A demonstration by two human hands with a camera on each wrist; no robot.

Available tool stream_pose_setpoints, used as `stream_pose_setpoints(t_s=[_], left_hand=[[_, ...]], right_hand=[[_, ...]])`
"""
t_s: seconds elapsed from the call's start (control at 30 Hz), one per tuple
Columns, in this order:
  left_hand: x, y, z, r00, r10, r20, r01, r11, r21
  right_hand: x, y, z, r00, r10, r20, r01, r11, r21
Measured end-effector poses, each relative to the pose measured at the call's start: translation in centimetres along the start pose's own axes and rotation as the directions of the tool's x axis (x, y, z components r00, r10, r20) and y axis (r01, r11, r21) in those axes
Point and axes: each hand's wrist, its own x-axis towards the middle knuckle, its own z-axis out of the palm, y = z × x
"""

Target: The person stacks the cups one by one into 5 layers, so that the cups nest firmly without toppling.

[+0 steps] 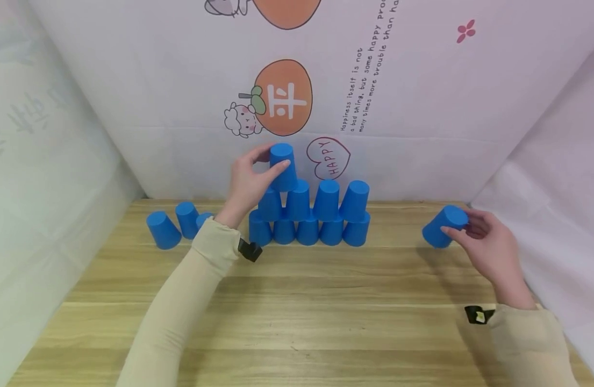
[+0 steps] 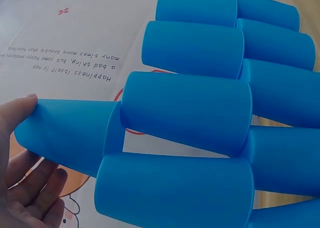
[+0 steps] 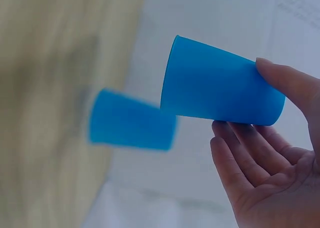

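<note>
My left hand (image 1: 247, 180) pinches an upside-down blue cup (image 1: 283, 166) between thumb and fingers, over the left part of a blue cup stack (image 1: 307, 232). The stack has two rows of upside-down cups, the upper set over the gaps of the lower. In the left wrist view, the held cup's rim (image 2: 114, 133) overlaps two upper-row cups. At the right, my right hand (image 1: 492, 247) holds another blue cup (image 1: 445, 226), tilted, bottom up, its thumb on the near side. A second blue cup (image 3: 132, 120) shows blurred behind it in the right wrist view.
Several loose blue cups stand upside down left of the stack, such as one cup (image 1: 163, 230); my left forearm partly covers one. The wooden table (image 1: 326, 312) meets a printed white cloth (image 1: 413, 134) behind the stack. White cloth also hangs at both sides.
</note>
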Motion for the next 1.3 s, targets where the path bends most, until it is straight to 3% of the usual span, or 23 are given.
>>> stream_pose_setpoints(t_s=[0.33, 0.53, 0.67, 0.8, 1.0, 1.3], left_hand=[[-1.1, -0.1, -1.2, 0.999, -0.041, -0.008, 0.041, 0.999, -0.012], [-3.8, -0.5, -3.8, 0.995, -0.071, -0.066, 0.073, 0.997, 0.020], [-6.0, -1.5, -5.8, 0.992, -0.079, -0.098, 0.087, 0.993, 0.079], [-8.1, -3.1, -7.3, 0.990, -0.089, -0.111, 0.102, 0.988, 0.117], [-10.7, -5.1, -8.9, 0.986, -0.123, -0.112, 0.141, 0.975, 0.169], [-12.4, -7.3, -9.7, 0.962, -0.256, -0.098, 0.272, 0.934, 0.233]], right_hand=[[0.9, -8.6, 1.5, 0.994, -0.093, -0.054, 0.102, 0.969, 0.223], [1.9, -12.6, 2.9, 0.978, -0.191, -0.089, 0.209, 0.923, 0.322], [2.5, -14.5, 3.7, 0.967, -0.242, -0.085, 0.256, 0.915, 0.311], [3.2, -16.2, 4.5, 0.953, -0.297, -0.060, 0.303, 0.921, 0.245], [4.8, -17.5, 5.9, 0.946, -0.325, 0.014, 0.313, 0.922, 0.225], [6.4, -18.2, 7.7, 0.949, -0.305, 0.076, 0.278, 0.928, 0.249]])
